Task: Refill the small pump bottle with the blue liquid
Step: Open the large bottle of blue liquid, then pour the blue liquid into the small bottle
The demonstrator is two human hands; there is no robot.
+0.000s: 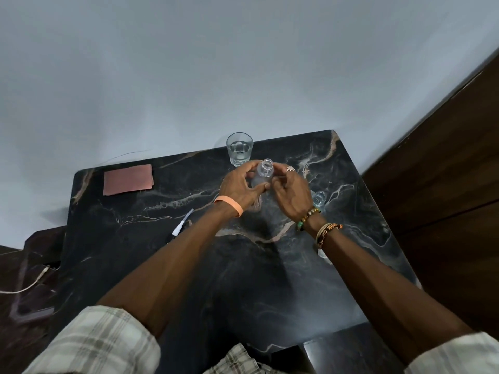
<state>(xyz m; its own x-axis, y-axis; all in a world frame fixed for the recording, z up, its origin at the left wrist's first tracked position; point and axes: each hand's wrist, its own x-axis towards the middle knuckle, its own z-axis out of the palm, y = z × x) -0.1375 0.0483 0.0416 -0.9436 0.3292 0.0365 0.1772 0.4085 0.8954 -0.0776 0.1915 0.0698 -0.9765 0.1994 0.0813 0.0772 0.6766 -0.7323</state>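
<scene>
A small clear bottle (263, 172) with an open neck and no pump is held above the black marble table (162, 265). My left hand (240, 184) grips its body from the left, thumb against the lower part. My right hand (290, 193) holds it from the right, fingers curled near the shoulder. The white pump head with its tube (183, 221) lies on the table to the left of my left forearm. Another small clear bottle (320, 201) stands behind my right wrist, partly hidden. No blue liquid shows anywhere.
A clear drinking glass (239, 149) stands at the table's far edge, just behind the bottle. A reddish-brown cloth (128, 179) lies at the far left. A small clear object (322, 252) sits under my right forearm. A wooden panel (445, 171) rises on the right.
</scene>
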